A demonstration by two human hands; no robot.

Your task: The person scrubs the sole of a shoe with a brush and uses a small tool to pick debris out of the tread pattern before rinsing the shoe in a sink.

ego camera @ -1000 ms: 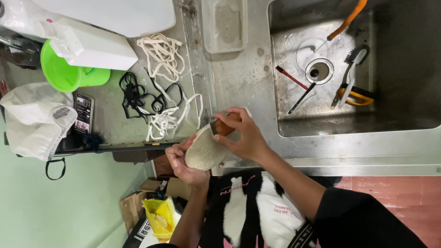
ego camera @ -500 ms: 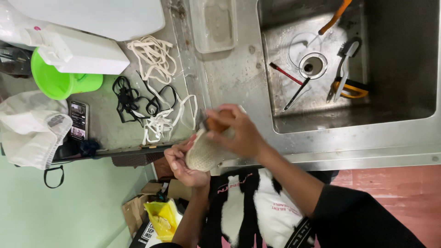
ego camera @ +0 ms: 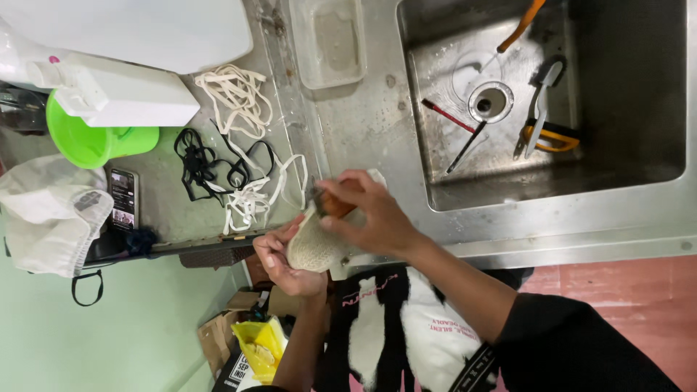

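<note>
mesh cloth point(ego camera: 314, 243) bunched over counter's front edge, beside sink point(ego camera: 653, 170) | left hand point(ego camera: 287, 261) cupped under it, fingers curled | right hand point(ego camera: 367, 214) closed on brown piece point(ego camera: 335, 207) on top | laces point(ego camera: 239, 145) just left | steel drainboard point(ego camera: 363, 123) bare behind hands

Workshop washing corner: steel sink point(ego camera: 653, 210) with pliers point(ego camera: 541, 134), laces point(ego camera: 236, 101).

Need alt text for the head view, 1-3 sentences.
Two hands work at a steel counter's edge: the left hand cups a pale mesh shoe, the right hand presses an orange-brown tool against it. White laces and black laces lie to the left; pliers and a red-handled tool sit in the sink.
</note>
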